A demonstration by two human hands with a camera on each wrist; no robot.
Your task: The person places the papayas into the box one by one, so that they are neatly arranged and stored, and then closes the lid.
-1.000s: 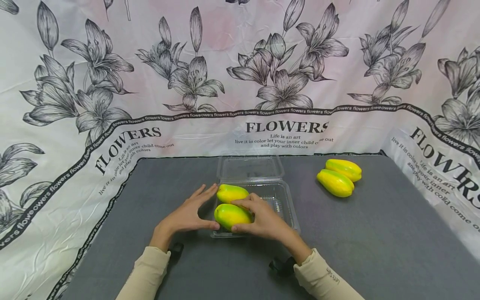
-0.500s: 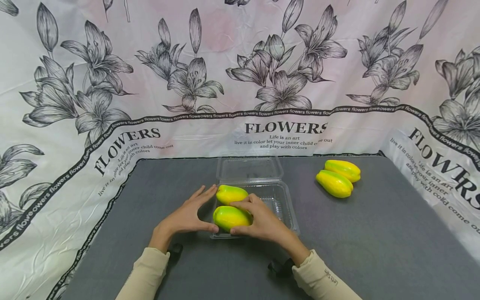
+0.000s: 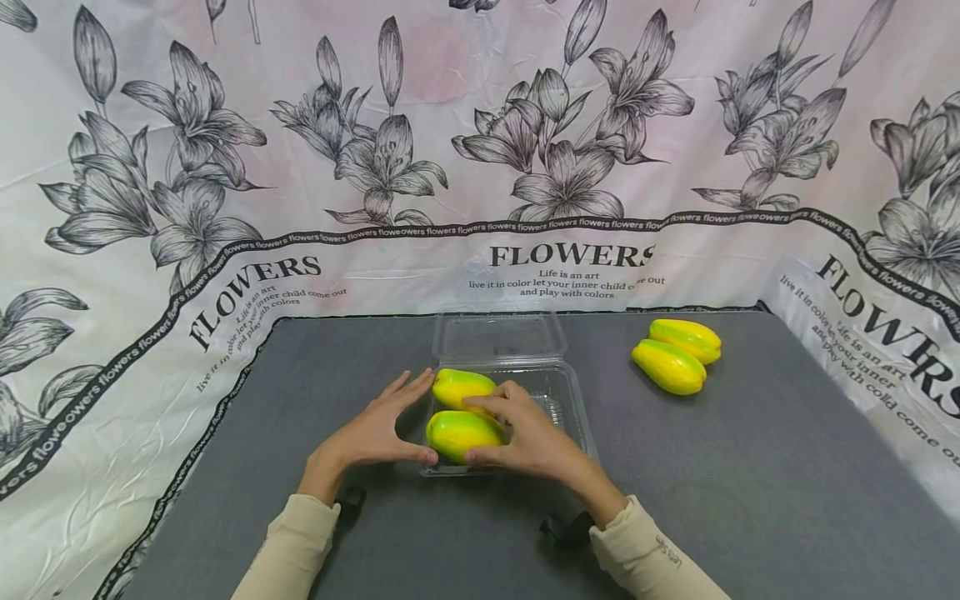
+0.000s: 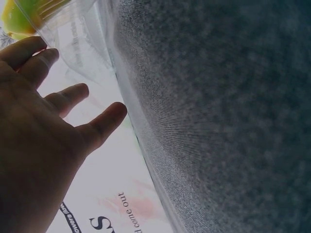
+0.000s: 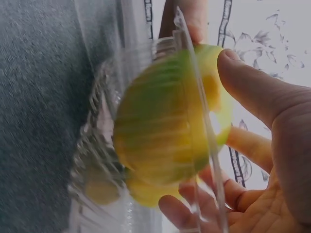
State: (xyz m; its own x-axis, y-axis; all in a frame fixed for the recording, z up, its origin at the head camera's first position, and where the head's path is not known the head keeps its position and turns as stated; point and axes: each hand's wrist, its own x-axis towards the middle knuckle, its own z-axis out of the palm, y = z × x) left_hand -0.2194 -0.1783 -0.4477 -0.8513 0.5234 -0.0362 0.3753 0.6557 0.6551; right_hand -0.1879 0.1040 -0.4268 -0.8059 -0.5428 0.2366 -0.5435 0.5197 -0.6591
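Right grip [image 3: 534,437] is pinching one fruit [image 3: 459,437], presumably light, stiff, slick, best held mid-body; left grip [image 3: 367,434] lying spread.

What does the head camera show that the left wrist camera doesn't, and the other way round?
Only the head view: the right hand gripping the near papaya from its side, the two papayas lying beyond the container to the right, and both sleeves.

Only the left wrist view: a close look at all four fingers of the left hand, spread apart.

Both: the left hand, clear plastic container, gray table, flower-printed cloth, and at least part of a papaya; which one the wrist view catches is unclear.
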